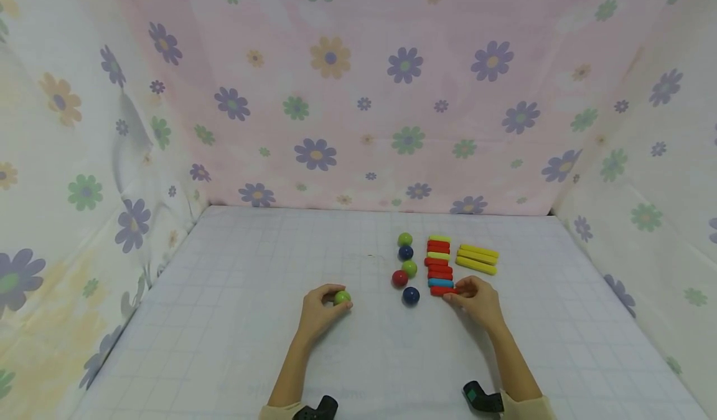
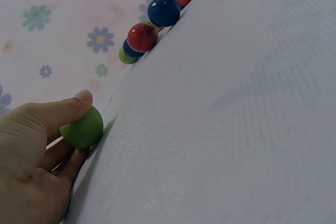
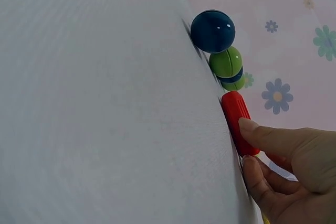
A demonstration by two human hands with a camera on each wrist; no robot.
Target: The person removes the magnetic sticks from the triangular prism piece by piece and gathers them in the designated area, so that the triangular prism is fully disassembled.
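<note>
My left hand holds a small green ball between thumb and fingers, close over the white table to the left of the other balls. My right hand pinches a red ribbed stick by its right end. That stick lies at the near end of a column of short sticks, right beside a blue stick. Further up the column are several red sticks and a pale yellow stick. A dark blue ball sits just left of the red stick in my right hand.
A loose line of balls runs back from there: a red ball, a green ball, a second blue ball and another green ball. Longer yellow sticks lie right of the column. Flowered cloth encloses the table's back and sides.
</note>
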